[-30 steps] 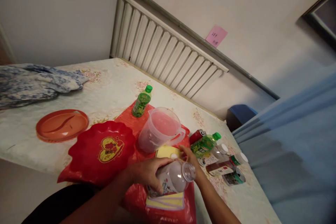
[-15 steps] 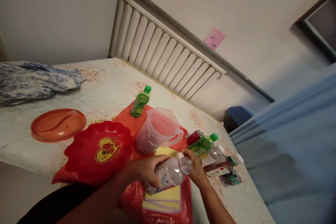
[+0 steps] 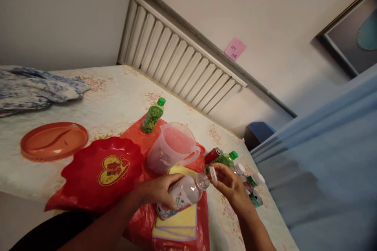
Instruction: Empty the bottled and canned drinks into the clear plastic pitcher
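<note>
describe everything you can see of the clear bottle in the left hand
The clear bottle is a small see-through plastic one with a colourful printed label round its lower half. It lies tilted, almost on its side, neck pointing up and to the right, its mouth open with no cap on. The left hand wraps its body from above. The right hand holds a small white cap just beside the mouth, apart from it. Below the bottle lie yellow cloths on a red plastic sheet. Whether any liquid is inside is unclear.

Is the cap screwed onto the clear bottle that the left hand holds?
No: the clear bottle in the left hand has an open mouth, and the right hand holds the white cap beside it.
</note>
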Available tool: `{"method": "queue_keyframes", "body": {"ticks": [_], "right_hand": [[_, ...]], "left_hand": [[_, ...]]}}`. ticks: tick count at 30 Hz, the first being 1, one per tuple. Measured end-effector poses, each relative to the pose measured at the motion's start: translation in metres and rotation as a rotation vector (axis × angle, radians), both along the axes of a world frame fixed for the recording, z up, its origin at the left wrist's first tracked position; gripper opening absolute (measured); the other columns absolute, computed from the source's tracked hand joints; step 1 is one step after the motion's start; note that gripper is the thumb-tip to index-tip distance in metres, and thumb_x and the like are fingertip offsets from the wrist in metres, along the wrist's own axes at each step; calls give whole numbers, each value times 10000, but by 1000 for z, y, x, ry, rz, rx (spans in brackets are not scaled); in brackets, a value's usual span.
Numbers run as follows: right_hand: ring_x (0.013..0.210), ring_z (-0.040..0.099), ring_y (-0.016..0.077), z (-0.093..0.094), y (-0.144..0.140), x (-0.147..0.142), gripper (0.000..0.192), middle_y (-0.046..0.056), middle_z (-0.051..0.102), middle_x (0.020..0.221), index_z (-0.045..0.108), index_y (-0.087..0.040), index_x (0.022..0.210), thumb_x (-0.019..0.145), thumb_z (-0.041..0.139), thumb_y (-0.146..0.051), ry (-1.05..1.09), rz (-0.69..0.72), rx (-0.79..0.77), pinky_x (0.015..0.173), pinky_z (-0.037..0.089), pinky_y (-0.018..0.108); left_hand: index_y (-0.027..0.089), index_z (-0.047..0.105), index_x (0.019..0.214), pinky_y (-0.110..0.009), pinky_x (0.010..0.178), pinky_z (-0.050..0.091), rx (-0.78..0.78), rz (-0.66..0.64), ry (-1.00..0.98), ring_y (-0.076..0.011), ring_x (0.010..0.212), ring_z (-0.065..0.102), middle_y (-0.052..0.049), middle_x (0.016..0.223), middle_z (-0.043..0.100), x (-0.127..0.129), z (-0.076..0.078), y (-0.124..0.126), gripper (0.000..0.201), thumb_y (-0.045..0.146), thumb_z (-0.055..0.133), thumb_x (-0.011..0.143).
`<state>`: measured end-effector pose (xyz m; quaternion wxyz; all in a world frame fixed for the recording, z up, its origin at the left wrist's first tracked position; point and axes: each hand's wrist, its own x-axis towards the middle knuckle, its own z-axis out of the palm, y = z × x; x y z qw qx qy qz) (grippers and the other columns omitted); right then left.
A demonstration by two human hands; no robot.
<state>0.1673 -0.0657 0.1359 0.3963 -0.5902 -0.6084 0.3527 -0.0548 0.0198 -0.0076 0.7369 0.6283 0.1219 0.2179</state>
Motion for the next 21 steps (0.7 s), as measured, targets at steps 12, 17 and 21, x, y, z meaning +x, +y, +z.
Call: {"method": "queue_keyframes", "body": {"ticks": [12,17,21], "right_hand": [[1042,600,234,23,-2,-20,299,43,667,1152,655,-307,1201,906,642,-355,-428,276,97,912,459,339],[1013,602,228,24,-1,-19,294,45,673,1130,656,-289,1187,904,646,-366,-486,279,91,884,463,330],[954,607,210,25,-1,-20,305,35,682,1090,659,-270,1161,885,666,-400,-512,248,77,841,465,310]], "left_hand": [[221,560,1285,-286,811,489,18,18,9,-268,1054,597,-22,1165,669,-3,10,-4,826,248,816,501],[225,563,1288,-296,831,491,1,43,34,-261,1046,603,-19,1157,670,-5,16,-7,824,245,812,503],[239,567,1285,-306,832,496,11,50,47,-274,1063,601,-22,1179,664,-5,17,-8,814,262,812,509]]}}
